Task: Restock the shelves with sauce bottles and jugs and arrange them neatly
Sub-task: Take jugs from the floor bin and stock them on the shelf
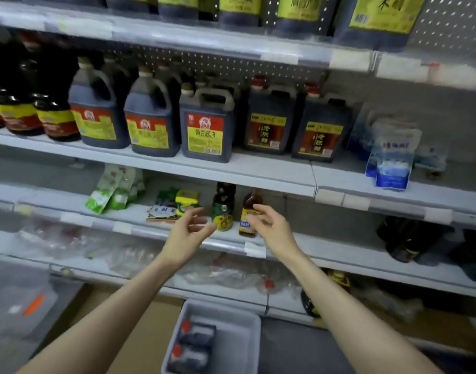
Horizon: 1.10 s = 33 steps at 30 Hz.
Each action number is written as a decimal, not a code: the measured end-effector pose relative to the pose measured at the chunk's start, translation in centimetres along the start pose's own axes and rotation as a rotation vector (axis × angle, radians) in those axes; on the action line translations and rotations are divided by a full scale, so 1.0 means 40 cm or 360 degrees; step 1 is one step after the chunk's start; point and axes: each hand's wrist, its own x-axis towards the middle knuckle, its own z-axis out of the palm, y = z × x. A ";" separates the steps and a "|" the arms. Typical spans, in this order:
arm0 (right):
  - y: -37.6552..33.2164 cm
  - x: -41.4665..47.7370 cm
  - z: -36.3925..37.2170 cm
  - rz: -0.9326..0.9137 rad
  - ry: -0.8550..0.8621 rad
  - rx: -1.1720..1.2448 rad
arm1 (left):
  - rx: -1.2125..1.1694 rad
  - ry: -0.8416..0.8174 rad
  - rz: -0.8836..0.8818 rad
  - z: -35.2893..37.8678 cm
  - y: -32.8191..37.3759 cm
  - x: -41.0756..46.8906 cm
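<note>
Grey plastic bin (pixel 182 319), below and between both forearms, holds two dark jugs (pixel 196 344) lying on their sides, red caps toward the left-arm side. Just past the left hand (pixel 189 233) fingertips: green-label bottle (pixel 223 209), dark, upright, neck up. Amber bottle (pixel 250 201) stands upright next to it, partly behind the right hand (pixel 269 225); contact unclear. Both hands released, fingers loosely curled, holding nothing. Above the hands: squarish handled jugs (pixel 205 125), upright in a row on a white shelf (pixel 258 168).
</note>
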 end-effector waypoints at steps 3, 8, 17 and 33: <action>0.100 0.024 0.107 0.0136 -0.0030 0.0005 | 0.0047 -0.0067 -0.0160 -0.040 -0.149 0.016; 0.291 0.069 0.305 0.0407 -0.0020 0.0012 | 0.0109 -0.0204 -0.0402 -0.121 -0.398 0.071; 0.680 0.062 0.570 0.0922 -0.0064 -0.0071 | 0.0243 -0.0368 -0.0858 -0.163 -0.837 0.071; 1.311 0.055 0.805 0.1270 -0.0096 -0.0166 | 0.0216 -0.0357 -0.1309 -0.021 -1.475 0.025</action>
